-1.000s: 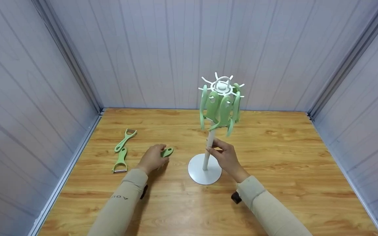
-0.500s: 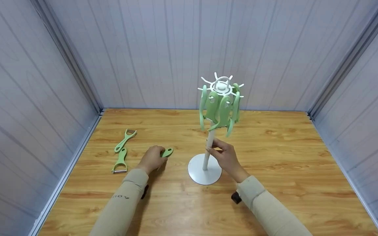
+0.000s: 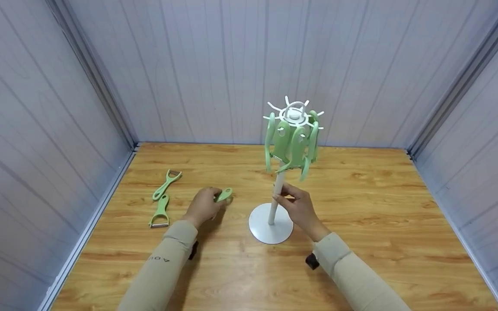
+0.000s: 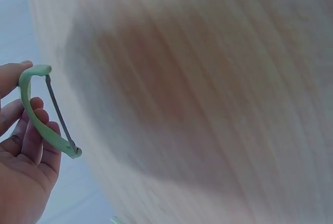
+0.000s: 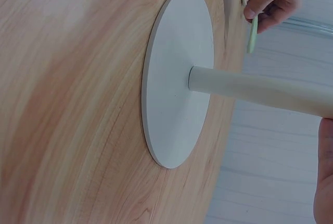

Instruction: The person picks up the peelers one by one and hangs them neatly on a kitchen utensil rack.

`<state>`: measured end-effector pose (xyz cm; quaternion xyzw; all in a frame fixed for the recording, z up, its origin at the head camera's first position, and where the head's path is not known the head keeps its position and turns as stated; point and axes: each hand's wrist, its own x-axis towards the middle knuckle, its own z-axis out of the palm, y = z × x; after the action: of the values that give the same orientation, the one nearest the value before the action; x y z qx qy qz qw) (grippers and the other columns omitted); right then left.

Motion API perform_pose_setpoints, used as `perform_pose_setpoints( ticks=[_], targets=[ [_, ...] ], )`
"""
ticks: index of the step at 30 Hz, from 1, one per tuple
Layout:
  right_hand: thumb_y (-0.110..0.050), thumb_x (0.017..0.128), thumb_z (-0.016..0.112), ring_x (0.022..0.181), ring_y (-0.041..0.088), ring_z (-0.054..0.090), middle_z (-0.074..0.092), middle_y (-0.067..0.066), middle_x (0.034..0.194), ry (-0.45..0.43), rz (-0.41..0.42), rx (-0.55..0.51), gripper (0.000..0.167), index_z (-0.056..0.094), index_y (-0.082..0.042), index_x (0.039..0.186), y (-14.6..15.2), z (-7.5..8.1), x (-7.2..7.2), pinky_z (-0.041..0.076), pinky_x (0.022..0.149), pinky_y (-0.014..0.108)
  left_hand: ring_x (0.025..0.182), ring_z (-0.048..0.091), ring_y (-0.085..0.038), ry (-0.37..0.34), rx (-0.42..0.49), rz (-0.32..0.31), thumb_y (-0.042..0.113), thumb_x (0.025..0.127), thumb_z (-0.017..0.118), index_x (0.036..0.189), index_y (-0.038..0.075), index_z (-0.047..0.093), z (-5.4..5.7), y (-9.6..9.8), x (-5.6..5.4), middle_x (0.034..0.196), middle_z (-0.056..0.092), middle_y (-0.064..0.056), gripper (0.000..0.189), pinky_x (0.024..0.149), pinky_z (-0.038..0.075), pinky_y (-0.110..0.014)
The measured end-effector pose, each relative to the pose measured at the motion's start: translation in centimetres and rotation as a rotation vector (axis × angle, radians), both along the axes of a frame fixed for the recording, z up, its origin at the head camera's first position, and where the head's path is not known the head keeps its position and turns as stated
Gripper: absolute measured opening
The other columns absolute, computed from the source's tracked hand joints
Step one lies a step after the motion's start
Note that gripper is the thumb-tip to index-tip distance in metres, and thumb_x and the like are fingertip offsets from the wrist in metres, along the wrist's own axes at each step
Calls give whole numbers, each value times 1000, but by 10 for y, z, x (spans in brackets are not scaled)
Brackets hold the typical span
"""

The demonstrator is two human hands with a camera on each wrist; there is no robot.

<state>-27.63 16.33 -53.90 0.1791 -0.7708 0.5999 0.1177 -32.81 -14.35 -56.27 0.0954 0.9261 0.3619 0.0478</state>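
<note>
In the head view my left hand holds a green peeler just above the table, its handle pointing to the far right. The left wrist view shows this peeler's curved head with a metal blade across it, pinched between thumb and fingers. My right hand grips the post of a white rack, whose round base stands on the table. Several green peelers hang from hooks on the rack's top ring; some hooks at the back and left are bare.
Two more green peelers lie at the left of the wooden table: one farther back and one nearer, their handle ends close together. Pale panel walls close off the back and both sides.
My left hand has raised the peeler off the table and moved it slightly forward and right. The right hand keeps its grip on the post.
</note>
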Motion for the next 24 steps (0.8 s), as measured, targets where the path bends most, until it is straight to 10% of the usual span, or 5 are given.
perform_pose_setpoints(
  ticks=[24],
  targets=[
    [-2,102,74,93,6,69,79,18,105,17,-11,-9,19,78,2,120,1,-2,0,63,78,18,114,71,-33,88,147,-7,14,104,75,143,-4,66,26,14,5,135,69,-22,44,97,64,-48]
  ],
)
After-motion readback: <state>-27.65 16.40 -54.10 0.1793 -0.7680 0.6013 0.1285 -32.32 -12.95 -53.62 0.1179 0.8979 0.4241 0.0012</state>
